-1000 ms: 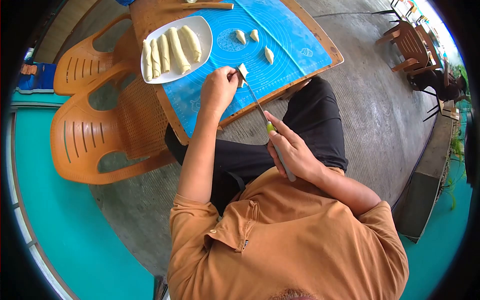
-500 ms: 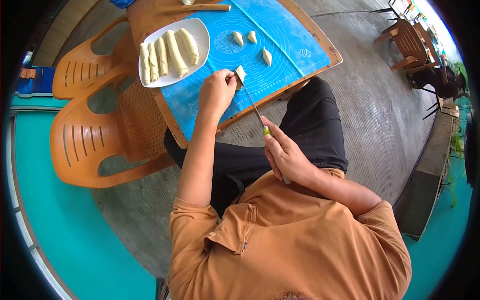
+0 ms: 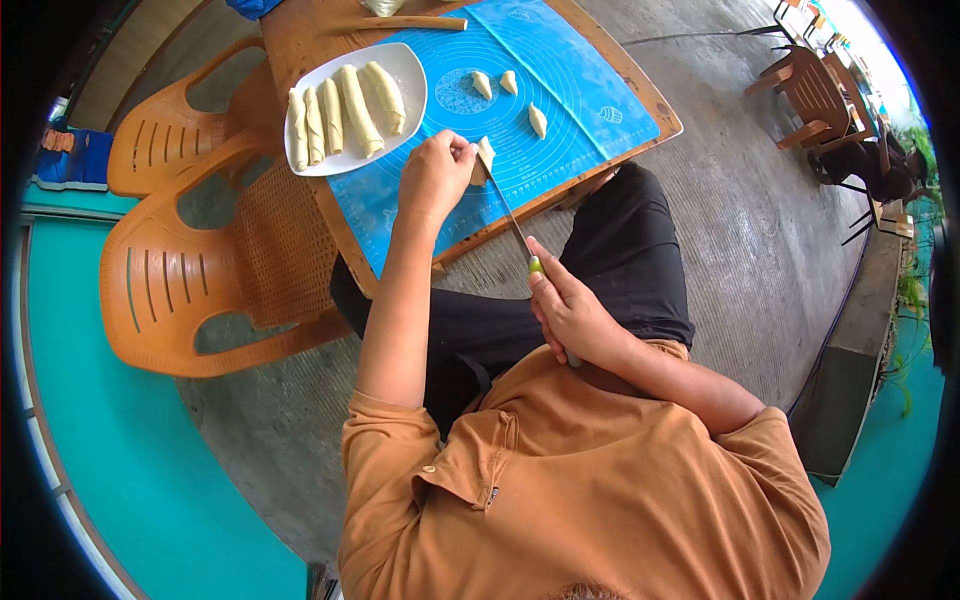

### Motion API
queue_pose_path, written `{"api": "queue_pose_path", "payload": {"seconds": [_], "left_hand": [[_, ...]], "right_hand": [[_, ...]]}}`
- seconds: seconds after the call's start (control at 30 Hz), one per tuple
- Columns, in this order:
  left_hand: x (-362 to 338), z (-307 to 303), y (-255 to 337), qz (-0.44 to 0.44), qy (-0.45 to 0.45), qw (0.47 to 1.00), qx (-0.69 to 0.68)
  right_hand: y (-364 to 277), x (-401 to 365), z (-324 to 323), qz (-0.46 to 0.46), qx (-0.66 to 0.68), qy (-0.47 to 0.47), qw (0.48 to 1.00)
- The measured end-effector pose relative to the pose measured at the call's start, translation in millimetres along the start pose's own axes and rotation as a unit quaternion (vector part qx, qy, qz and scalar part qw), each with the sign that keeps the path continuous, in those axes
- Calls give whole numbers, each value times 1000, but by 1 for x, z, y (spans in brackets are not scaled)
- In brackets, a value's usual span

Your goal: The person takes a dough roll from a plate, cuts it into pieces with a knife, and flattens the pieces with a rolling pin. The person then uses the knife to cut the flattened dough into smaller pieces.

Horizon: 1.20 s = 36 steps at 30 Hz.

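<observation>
My right hand (image 3: 578,312) is wrapped round the green-and-grey handle of a knife (image 3: 509,213). Its long thin blade points away from me over the blue mat (image 3: 590,60), with the tip at a small pale piece of dough (image 3: 486,150). My left hand (image 3: 436,178) is closed, its fingertips pinched against that piece beside the blade; the palm side is hidden. Beyond, several cut dough pieces lie on the mat, one of them a pointed piece (image 3: 538,122). Left of my left hand, a white plate (image 3: 415,85) bears several dough rolls (image 3: 357,110).
A wooden stick (image 3: 425,22) lies at the mat's far edge on the wooden table (image 3: 290,40). Orange plastic chairs (image 3: 165,285) stand at the left. My legs are under the table's near edge. More chairs (image 3: 815,95) stand at the far right.
My left hand has shifted slightly up, its fingertips staying by the dough piece. The knife has barely moved. The whole view has tilted a little.
</observation>
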<state>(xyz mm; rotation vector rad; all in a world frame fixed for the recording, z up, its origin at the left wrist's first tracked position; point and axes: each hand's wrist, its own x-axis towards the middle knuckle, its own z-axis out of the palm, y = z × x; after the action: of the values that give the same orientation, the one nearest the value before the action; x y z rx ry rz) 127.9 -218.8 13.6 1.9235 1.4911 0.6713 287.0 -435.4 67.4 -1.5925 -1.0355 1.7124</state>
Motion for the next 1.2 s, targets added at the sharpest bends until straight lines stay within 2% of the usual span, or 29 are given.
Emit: {"api": "queue_pose_path", "payload": {"seconds": [0.07,0.3,0.4,0.6,0.73,1.13,1.2], "left_hand": [[11,-2,1,-17,-44,999,-13],[25,4,-17,-20,-79,995,-57],[28,3,-15,-36,-106,994,8],[27,1,-15,-40,-127,991,7],[24,-1,-11,-59,-127,990,28],[13,-3,-11,-44,-102,994,-16],[0,-3,-15,12,-76,997,21]], "right_hand": [[1,0,1,0,3,1,1000],[0,1,4,23,39,-15,999],[-4,0,-1,36,56,-24,997],[-7,-1,-4,55,60,-48,996],[-6,1,-5,47,63,-52,996],[-12,-3,-14,62,106,-49,991],[-8,-2,-14,63,117,-49,990]]}}
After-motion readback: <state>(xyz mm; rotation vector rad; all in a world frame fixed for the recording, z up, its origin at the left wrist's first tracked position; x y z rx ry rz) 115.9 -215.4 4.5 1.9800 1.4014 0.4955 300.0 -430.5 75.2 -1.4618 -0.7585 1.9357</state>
